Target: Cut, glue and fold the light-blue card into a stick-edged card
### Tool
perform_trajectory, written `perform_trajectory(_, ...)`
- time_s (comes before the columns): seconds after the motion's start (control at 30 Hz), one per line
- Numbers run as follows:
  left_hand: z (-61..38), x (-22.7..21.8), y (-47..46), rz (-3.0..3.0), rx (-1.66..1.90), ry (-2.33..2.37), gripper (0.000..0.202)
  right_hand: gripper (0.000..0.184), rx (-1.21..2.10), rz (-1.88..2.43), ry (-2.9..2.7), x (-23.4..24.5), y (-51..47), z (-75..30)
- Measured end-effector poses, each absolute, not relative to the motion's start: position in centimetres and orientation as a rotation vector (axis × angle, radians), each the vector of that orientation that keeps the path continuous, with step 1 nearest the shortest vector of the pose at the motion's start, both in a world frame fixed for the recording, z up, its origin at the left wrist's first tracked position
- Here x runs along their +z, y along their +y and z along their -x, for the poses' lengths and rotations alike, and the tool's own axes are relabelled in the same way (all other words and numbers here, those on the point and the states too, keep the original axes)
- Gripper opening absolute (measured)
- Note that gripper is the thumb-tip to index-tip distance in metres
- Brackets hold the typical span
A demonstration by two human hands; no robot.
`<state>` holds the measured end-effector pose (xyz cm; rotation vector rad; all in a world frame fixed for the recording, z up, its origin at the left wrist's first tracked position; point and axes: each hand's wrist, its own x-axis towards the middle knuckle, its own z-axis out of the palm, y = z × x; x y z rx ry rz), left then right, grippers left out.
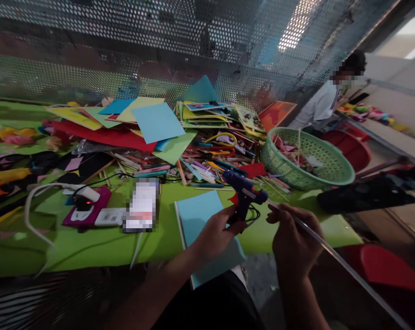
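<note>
My left hand (217, 233) is closed around the handle of a blue glue gun (243, 189), held just above the near edge of the green table (90, 243). My right hand (293, 238) pinches a long clear glue stick (338, 259) whose tip meets the back of the gun. The stick runs down to the lower right. A light blue sheet of paper (198, 217) lies under my left hand and hangs over the table edge.
A green basket (326, 160) of scraps stands at the right. Coloured paper sheets (157, 121), pens and sticks are heaped at the back. A power strip (88, 206), white cable and a phone (141, 204) lie left. Another person (326, 103) sits far right, near red stools (389, 270).
</note>
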<state>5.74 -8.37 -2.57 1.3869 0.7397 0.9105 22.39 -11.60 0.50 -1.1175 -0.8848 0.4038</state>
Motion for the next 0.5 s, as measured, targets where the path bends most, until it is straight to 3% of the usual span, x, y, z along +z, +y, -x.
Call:
perform_trajectory(0.3,-5.5,-2.5,-8.3,-1.409,0.879,0.728,0.021,0.019,0.349,1.157,-0.895,0.3,-10.8,-21.6)
perform_trajectory(0.5,-5.5,-2.6,-8.4,-1.423,0.852,0.769,0.029,0.023,0.284,1.158,-0.898,0.0,-10.4,-21.4)
